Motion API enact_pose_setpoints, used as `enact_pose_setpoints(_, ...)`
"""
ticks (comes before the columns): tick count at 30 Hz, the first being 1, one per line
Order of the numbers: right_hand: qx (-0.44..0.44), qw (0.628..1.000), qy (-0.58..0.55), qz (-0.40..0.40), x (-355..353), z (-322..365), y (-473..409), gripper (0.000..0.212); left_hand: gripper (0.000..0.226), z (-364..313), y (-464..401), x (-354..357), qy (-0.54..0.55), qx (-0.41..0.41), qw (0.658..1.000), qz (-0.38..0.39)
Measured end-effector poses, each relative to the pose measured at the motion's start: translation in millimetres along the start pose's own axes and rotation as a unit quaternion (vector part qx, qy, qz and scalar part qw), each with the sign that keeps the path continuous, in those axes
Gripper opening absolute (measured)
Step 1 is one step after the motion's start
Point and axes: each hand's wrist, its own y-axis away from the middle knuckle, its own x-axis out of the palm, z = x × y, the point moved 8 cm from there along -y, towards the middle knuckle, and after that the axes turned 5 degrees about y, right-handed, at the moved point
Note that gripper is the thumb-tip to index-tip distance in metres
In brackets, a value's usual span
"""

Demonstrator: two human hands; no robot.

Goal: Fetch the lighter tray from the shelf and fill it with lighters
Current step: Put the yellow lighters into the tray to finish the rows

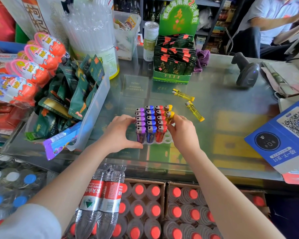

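Observation:
A white lighter tray (164, 140) stands on the glass counter, holding upright rows of purple, blue and red lighters (150, 123). One yellow lighter (168, 107) stands at the back of the rightmost row. My left hand (121, 131) grips the tray's left side, thumb at its front corner. My right hand (183, 131) holds a second yellow lighter (169, 116) upright over the right row, just in front of the first. Two more yellow lighters (183, 94) (195, 111) lie flat on the counter to the right of the tray.
A clear bin of green snack packs (79, 94) sits left of the tray, a green display box (173, 66) behind it. A barcode scanner (247, 71) and a blue QR sign (283, 135) are to the right. A person sits at the far right. Bottled water crates (145, 204) lie below.

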Motion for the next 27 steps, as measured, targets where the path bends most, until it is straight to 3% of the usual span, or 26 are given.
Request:
enact_pose_setpoints(8,-0.012,0.999,0.030,0.006,-15.4,-22.7,-7.2,0.027,0.074,-0.7,0.9,1.2,-0.048,0.012,0.999,-0.008)
enact_pose_setpoints(13,0.092,0.989,0.094,-0.061,-26.9,-72.0,-22.4,0.028,0.072,1.6,-1.8,1.6,-0.040,0.012,0.999,0.000)
enact_pose_setpoints(19,0.132,0.981,0.140,-0.002,-17.6,-80.4,-46.9,0.020,0.079,2.0,-4.0,2.4,-0.023,0.017,1.000,0.001)
enact_pose_setpoints(24,0.094,0.977,0.182,0.050,-8.9,-68.0,-48.5,0.020,0.082,-0.9,-5.3,4.6,-0.007,0.017,1.000,0.014)
enact_pose_setpoints(27,0.110,0.991,0.076,0.020,-22.7,-64.9,-40.1,0.019,0.081,-2.0,-4.5,2.1,-0.013,0.019,1.000,0.004)
